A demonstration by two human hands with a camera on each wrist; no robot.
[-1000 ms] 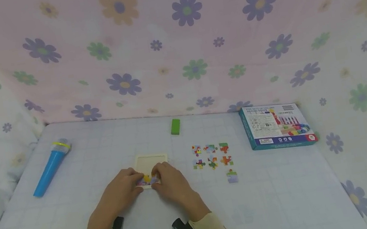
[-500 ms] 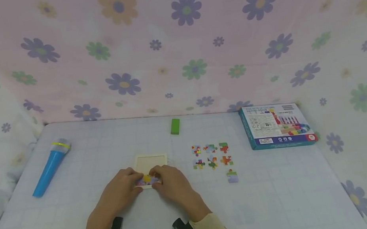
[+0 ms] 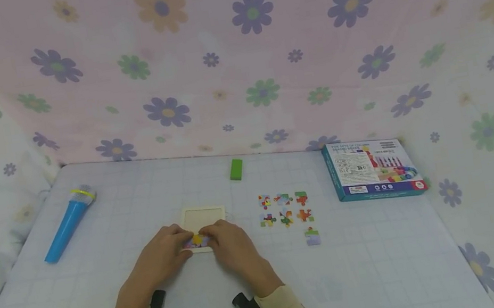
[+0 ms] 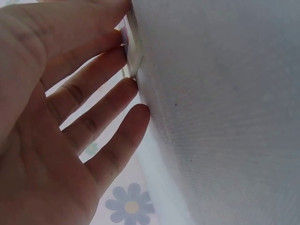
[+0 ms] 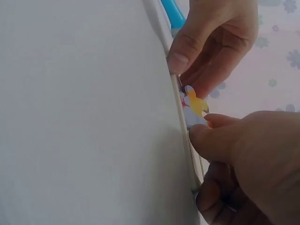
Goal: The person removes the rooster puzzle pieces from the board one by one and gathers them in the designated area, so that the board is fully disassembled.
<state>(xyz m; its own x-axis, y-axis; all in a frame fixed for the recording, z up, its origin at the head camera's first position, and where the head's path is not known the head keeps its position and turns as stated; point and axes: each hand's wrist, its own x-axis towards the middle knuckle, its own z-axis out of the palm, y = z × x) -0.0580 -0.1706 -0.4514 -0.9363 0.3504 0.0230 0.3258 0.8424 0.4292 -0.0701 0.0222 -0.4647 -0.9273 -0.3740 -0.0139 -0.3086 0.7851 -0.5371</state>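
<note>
A small cream puzzle tray (image 3: 202,208) lies on the table, its far part bare and its near part filled with purple and yellow jigsaw pieces. My left hand (image 3: 160,255) grips the tray's left side, thumb at the near edge; in the left wrist view its other fingers (image 4: 123,126) reach down to the table. With thumb and index finger, my right hand (image 3: 236,248) pinches a jigsaw piece (image 5: 191,116) in the near row, beside a yellow shape. Its remaining fingers curl beside the tray. The hands partly cover the row's ends.
Several loose jigsaw pieces (image 3: 286,218) lie in rows right of the tray, one (image 3: 312,237) nearer the front. Behind stands a green block (image 3: 236,169). A blue toy microphone (image 3: 69,225) lies at left, and a flat printed box (image 3: 374,169) at back right.
My right thumb has moved off the tray's near edge onto the pieces, and the right index finger has shifted slightly left. The left hand stays in place.
</note>
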